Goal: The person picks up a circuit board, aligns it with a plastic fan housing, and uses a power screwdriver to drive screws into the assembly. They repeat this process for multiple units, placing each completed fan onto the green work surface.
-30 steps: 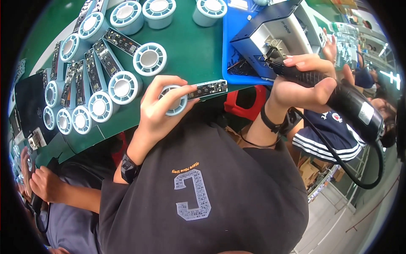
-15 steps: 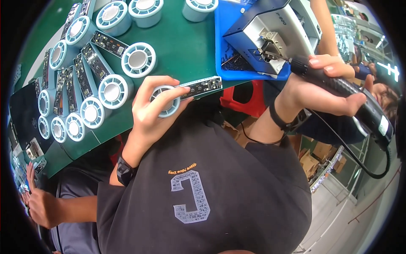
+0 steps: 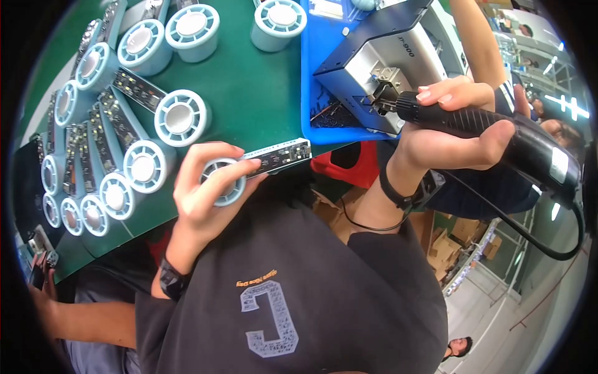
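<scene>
My left hand (image 3: 198, 196) is closed around a light-blue plastic part with a spoked round head (image 3: 222, 181); its narrow arm carries a dark circuit board (image 3: 280, 159) and points right, over the table's front edge. In my right hand (image 3: 430, 146) is a black electric screwdriver (image 3: 526, 149), gripped round its body and lying almost level. Its tip reaches the metal outlet of a silver screw feeder (image 3: 408, 59). Whether a screw sits on the bit is too small to tell.
Several similar light-blue parts (image 3: 144, 165) with boards lie fanned out on the green table (image 3: 249, 93). The feeder stands in a blue tray (image 3: 336, 134). A red stool (image 3: 349, 165) is below the table edge. The screwdriver's cable (image 3: 498, 227) loops at right. Another person's arm (image 3: 93, 321) shows lower left.
The view has shifted, so table and parts appear lower and further left. The screwdriver tip remains at the feeder outlet, and both hands keep their holds.
</scene>
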Tool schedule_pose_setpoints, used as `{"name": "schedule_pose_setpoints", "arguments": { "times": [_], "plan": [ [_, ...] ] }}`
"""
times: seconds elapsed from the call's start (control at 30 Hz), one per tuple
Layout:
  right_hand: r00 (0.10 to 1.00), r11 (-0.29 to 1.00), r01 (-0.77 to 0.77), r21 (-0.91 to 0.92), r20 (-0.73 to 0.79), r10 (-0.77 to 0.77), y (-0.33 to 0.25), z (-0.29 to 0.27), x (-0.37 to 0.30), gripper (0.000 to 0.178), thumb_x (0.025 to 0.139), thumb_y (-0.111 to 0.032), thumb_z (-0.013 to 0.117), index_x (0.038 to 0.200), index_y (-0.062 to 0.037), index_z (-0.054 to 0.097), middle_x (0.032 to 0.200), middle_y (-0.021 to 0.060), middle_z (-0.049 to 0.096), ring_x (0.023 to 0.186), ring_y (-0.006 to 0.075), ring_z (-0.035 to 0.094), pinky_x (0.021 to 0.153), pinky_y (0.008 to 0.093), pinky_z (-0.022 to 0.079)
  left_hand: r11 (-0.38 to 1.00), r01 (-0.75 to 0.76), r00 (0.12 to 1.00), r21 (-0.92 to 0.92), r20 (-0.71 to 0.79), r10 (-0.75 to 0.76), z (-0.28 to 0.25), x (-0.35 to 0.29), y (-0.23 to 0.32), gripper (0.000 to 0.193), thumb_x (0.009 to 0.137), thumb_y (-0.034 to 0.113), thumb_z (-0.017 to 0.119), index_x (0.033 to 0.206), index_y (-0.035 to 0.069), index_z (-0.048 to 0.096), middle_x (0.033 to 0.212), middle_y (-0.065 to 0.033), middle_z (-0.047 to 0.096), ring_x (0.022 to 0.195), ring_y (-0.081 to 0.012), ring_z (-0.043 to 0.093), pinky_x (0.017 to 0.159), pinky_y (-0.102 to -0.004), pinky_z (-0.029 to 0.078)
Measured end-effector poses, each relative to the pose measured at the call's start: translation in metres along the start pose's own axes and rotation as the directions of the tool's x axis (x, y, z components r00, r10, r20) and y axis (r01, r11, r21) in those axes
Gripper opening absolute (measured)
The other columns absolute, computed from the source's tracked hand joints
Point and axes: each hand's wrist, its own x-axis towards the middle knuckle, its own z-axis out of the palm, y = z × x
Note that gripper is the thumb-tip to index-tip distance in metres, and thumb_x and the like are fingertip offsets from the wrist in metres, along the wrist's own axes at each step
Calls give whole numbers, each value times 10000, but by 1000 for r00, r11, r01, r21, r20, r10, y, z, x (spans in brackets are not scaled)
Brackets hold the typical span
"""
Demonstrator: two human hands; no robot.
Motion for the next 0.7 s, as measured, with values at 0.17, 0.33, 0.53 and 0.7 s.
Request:
{"name": "schedule_pose_setpoints", "arguments": {
  "times": [0.17, 0.33, 0.53, 0.7],
  "plan": [
    [993, 998, -58, 0, 107, 58, -3, 0, 12, 727, 1072, -535, 383, 1430, 96, 350, 603, 123, 543, 401, 199, 519, 386, 292, 484, 1000, 8, 1000, -13, 6, -8, 1, -1, 1, 447, 678, -44, 957, 1084, 78, 812, 1080, -108, 679, 906, -242, 725, 725, -346, 611],
    [942, 948, -309, 75, 158, 295, -5, 3, 9, 726, 1066, -554, 398, 1397, 91, 423, 595, 110, 528, 415, 190, 516, 389, 289, 469, 1000, 13, 1000, -20, -9, -13, 2, 0, 3, 445, 683, -38, 952, 1088, 77, 808, 1075, -101, 678, 898, -245, 722, 725, -348, 603],
    [980, 926, -16, 377, -178, 90, -56, 4, -21, 666, 1070, -572, 327, 1249, 30, 548, 584, 90, 514, 465, 219, 534, 409, 301, 464, 999, -15, 1000, -51, -10, 15, 3, -3, 1, 435, 695, -23, 947, 1092, 80, 804, 1078, -94, 679, 902, -254, 720, 742, -365, 594],
    [982, 986, 66, 153, -187, -37, -27, -5, 0, 636, 1071, -527, 320, 1388, 21, 386, 567, 76, 520, 452, 219, 533, 714, 380, 549, 999, 0, 1000, -44, -14, 0, 2, -3, 2, 439, 692, -32, 944, 1092, 83, 804, 1086, -94, 679, 914, -255, 720, 748, -368, 597]
  ]
}}
